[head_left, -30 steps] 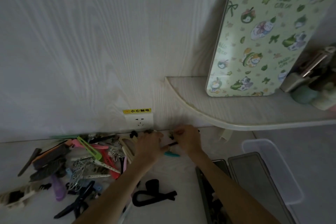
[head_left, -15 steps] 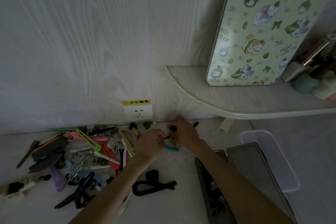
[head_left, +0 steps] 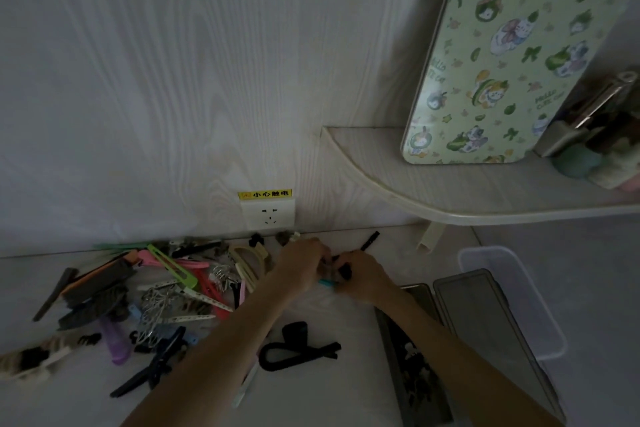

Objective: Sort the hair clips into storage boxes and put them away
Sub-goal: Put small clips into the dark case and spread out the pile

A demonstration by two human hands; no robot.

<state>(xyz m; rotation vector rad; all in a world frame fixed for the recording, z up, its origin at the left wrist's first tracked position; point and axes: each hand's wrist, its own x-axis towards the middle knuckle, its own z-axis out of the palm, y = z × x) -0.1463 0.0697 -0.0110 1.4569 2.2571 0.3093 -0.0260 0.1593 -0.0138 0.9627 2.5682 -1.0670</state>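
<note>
Centre frame: my left hand (head_left: 300, 265) and right hand (head_left: 360, 276) pinch small dark clips (head_left: 341, 267). Risk: dim light, slips, mis-sorting.

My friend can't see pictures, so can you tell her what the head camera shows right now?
Two hands meet near the back of a pale desk, the left hand and right hand together gripping small dark hair clips. A colourful pile of hair clips lies to the left, and an open storage box holding dark clips sits on the right.
</note>
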